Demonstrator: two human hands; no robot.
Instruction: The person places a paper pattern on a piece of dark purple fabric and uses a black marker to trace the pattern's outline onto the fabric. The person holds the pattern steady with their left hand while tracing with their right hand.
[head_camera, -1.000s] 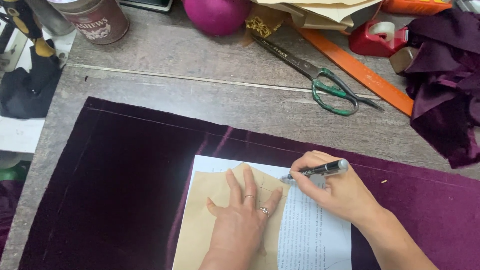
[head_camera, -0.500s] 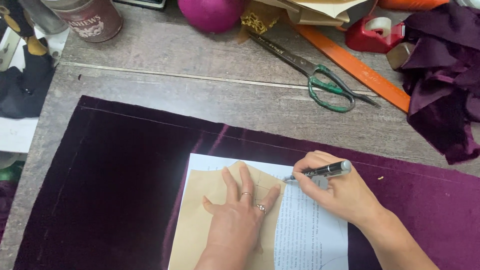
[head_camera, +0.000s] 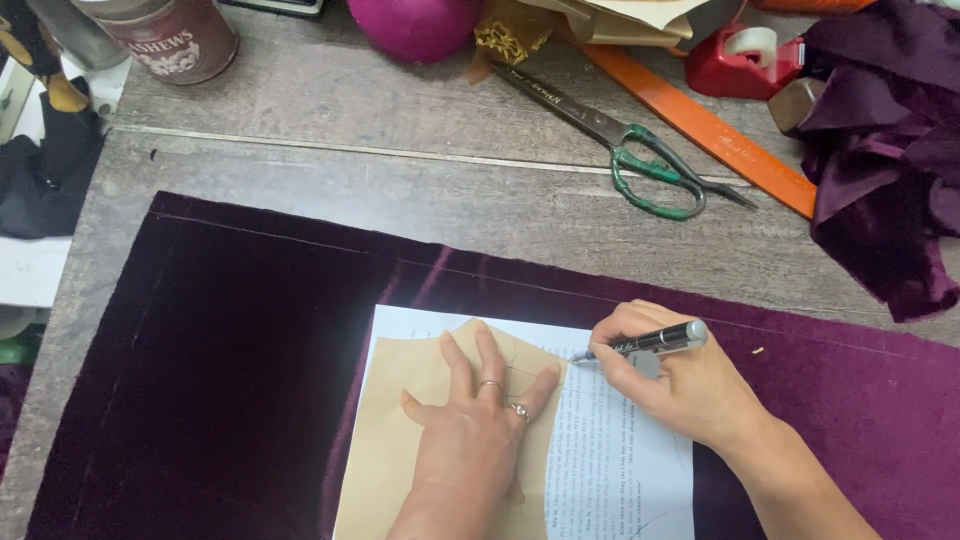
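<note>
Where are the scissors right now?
The scissors lie on the grey table at upper right in the head view, beside the orange ruler, beyond the purple velvet.

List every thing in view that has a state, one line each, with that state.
left hand: flat, pressing the tan pattern piece
right hand: gripping the pen, tip at the pattern's edge
white printed sheet: lying flat under the pattern
purple velvet cloth: spread flat
scissors: closed, lying on the table
tape dispenser: roll loaded
tin: upright

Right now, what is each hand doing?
Left hand: open, fingers spread flat on the tan paper pattern.
Right hand: closed on a black pen, tip at the pattern's edge.
</note>
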